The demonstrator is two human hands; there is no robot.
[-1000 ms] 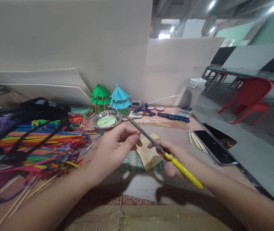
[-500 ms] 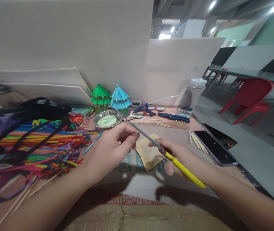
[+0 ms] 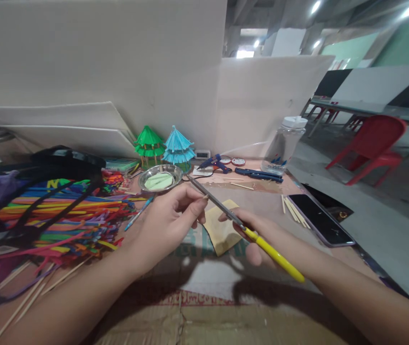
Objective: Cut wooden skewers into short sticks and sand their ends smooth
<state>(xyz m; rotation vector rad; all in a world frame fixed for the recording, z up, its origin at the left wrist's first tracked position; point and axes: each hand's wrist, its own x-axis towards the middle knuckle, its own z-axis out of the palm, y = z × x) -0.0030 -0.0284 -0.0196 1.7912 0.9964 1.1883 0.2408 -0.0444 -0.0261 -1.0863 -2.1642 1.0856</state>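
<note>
My left hand (image 3: 177, 215) is closed in a pinch with thumb and forefinger together. Only the pale tip of a small stick (image 3: 206, 197) shows between the fingertips, right beside the scissor blades; its rest is hidden. My right hand (image 3: 258, 230) grips a pair of scissors (image 3: 274, 254) by the yellow handles, with the long grey blades pointing up and left past my left fingertips. Beneath the scissors lies a tan sheet of paper (image 3: 221, 239) with a dark edge. Left of my left hand rests a blue pen (image 3: 139, 213).
Beyond the hands stand a metal dish (image 3: 143, 179), green (image 3: 148, 139) and blue (image 3: 177, 142) paper-roofed models, a glue gun (image 3: 211, 163) and a clear bottle (image 3: 279, 146). Colourful strips (image 3: 71, 206) cover the left side. Short sticks (image 3: 294, 211) and a phone (image 3: 321, 220) lie right.
The scissor blades have turned slightly and look a little wider beside the stick tip. Both hands stay in nearly the same place, and the view has shifted very slightly.
</note>
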